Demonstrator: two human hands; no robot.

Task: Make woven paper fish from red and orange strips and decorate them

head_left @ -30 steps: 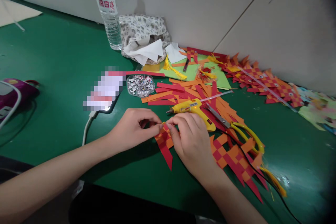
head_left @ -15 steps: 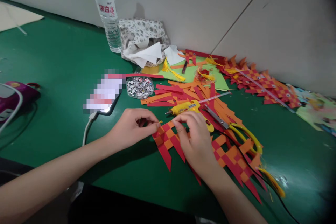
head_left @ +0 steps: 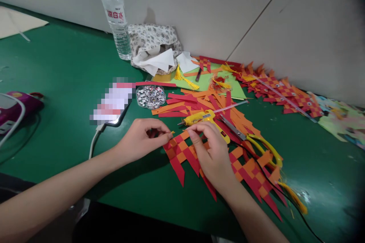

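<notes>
A woven red and orange paper piece (head_left: 182, 152) lies flat on the green table (head_left: 62, 68) in front of me. My left hand (head_left: 141, 140) pinches something small and yellow at the piece's upper left corner. My right hand (head_left: 212, 152) rests on the woven piece, fingertips pinched at its top edge. A yellow glue gun (head_left: 203, 119) lies just behind my right hand. Yellow-handled scissors (head_left: 256, 142) lie to the right of it.
A second woven piece (head_left: 253, 176) lies right of my right hand. Loose red and orange strips (head_left: 196, 102), a round dish of googly eyes (head_left: 150, 96), a phone (head_left: 112, 102), a water bottle (head_left: 115, 11) and a tissue pouch (head_left: 154, 47) stand behind. Several finished woven pieces (head_left: 285, 91) line the wall.
The woven piece has been laid out flat and more of it shows. My hands have drawn slightly apart along its top edge.
</notes>
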